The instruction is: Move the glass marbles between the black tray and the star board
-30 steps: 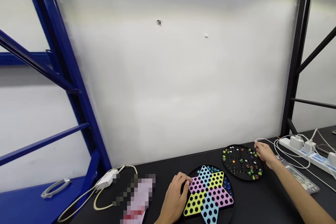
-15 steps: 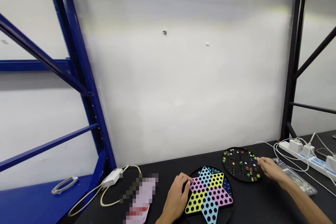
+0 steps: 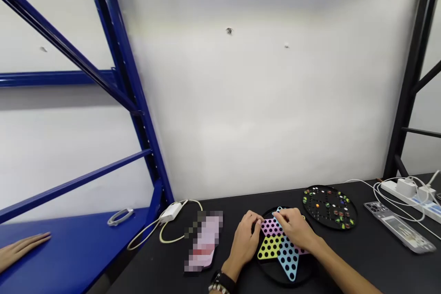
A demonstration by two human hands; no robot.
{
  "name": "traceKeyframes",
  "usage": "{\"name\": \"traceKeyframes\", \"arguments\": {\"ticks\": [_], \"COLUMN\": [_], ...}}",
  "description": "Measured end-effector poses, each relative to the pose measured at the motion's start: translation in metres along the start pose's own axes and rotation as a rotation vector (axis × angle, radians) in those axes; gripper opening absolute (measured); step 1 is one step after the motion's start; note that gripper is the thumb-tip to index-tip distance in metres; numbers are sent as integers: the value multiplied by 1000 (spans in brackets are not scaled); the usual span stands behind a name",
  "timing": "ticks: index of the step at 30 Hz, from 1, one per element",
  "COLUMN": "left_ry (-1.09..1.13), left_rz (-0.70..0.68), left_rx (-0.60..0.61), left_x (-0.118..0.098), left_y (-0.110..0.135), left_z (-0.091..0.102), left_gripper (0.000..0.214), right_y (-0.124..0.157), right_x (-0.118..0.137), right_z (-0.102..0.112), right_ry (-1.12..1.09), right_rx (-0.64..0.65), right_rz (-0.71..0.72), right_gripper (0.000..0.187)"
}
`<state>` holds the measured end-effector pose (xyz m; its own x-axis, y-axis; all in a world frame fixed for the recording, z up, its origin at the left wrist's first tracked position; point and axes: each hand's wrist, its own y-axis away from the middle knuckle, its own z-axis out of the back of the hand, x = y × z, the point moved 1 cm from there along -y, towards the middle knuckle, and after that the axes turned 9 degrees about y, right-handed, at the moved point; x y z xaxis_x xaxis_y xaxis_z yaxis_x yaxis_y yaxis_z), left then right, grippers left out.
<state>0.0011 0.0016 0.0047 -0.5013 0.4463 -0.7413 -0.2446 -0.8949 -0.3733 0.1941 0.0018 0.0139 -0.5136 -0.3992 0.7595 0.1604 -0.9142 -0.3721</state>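
A round black Chinese checkers board with a star of pink, yellow and light-blue perforated sections lies on the black table. My left hand, with a dark band and beaded bracelet at its wrist, is at the board's left rim, fingers curled and closed against the edge by the pink section. Over the star's upper part is my right hand, thumb and fingers pinched near the light-blue point. Whatever sits between those fingertips is too small to make out. The right hand and forearm hide the board's right side.
A second round black board with colored marbles is behind to the right. Farther right lie a grey phone and a white power strip with cables. At left are a pink phone, a white adapter and another person's hand on a blue shelf.
My right hand has moved left from the marble board to the top of the star. The view has shifted left, and another person's hand now shows at the left edge.
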Motion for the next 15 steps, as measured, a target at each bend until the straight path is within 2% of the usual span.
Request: {"name": "traceKeyframes", "arguments": {"ticks": [2,5,7,10,15], "left_ry": [3,8,8,7,0], "left_rz": [-9,-15,-12,-9,-29], "left_rx": [-16,-15,-5,8,4], "left_x": [1,1,0,-1,0], "left_y": [1,1,1,-1,-1], "left_z": [-1,-2,-3,-3,-3], "left_gripper": [30,30,29,31,31], "right_y": [19,50,65,76,76], "right_x": [9,0,-12,-23,-11], "right_z": [-10,-7,1,11,13], "right_ry": [293,489,569,631,671], "right_rx": [87,38,-18,-34,4], "right_rz": [246,416,458,460,461], "right_gripper": [47,42,40,35,22]}}
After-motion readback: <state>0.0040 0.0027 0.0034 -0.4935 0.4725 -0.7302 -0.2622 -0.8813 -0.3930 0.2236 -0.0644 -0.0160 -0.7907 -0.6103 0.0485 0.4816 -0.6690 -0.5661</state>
